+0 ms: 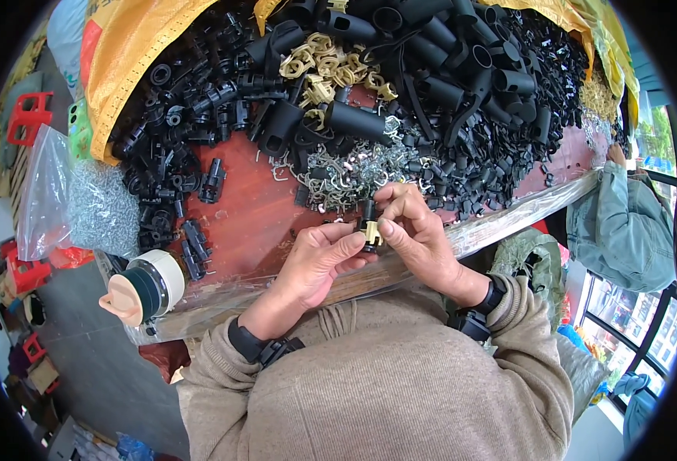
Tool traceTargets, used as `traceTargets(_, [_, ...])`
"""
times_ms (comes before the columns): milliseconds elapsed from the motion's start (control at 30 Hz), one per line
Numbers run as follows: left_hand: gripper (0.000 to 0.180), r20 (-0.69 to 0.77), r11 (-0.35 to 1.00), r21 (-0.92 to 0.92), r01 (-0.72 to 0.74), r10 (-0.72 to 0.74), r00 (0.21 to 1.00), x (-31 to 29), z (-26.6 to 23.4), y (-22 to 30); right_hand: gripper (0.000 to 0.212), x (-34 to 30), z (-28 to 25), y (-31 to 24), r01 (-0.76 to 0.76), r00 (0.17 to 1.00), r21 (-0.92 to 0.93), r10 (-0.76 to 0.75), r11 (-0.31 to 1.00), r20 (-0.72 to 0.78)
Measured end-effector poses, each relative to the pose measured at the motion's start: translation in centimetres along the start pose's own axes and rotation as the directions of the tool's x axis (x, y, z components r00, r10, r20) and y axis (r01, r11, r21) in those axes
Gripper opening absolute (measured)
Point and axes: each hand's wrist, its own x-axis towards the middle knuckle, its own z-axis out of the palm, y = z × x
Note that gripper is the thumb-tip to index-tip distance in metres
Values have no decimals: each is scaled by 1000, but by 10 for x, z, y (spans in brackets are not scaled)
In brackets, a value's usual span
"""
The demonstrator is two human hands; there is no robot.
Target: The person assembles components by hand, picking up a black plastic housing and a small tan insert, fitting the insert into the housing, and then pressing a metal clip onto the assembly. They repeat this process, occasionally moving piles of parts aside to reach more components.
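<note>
Near the front edge of the red tabletop (258, 200), I hold a small black plastic part with a cream plastic clip (371, 233) around it, roughly upright. My left hand (315, 261) pinches it low from the left between thumb and fingers. From the right, my right hand (419, 234) closes on it, the thumb by the cream clip and the bent fingers by the black top. Just beyond my fingers lies a heap of small bent metal pieces (346, 173). Cream clips (331, 69) are piled farther back among black tubes (354, 121).
Black assembled parts (211, 180) lie heaped at left, small black pieces (461, 169) at right. A lidded cup (150, 288) and a bag of grey screws (104, 207) stand at the left edge. Another person's sleeve (622, 223) is at far right.
</note>
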Motion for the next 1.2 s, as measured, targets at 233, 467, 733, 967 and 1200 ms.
traceTargets(233, [27,-14,1000,-22,10,-10,1000,0,0,-1,14,0,3,0,-28,999,28,29,999,-28])
traceTargets(467, [26,-7,999,-52,16,-17,1000,1,1,-2,14,-3,3,8,-74,997,40,72,996,35])
traceTargets(733, [27,-6,1000,-5,-15,15,1000,1,-1,6,12,5,-19,-11,-103,993,192,111,976,-29])
traceTargets(967, [23,16,1000,-16,-24,24,1000,1,-3,6,13,-3,-31,0,198,980,-545,-158,815,119])
traceTargets(1200, [23,-39,998,42,-53,55,998,3,5,3,18,1,-28,13,342,938,-691,-187,636,292])
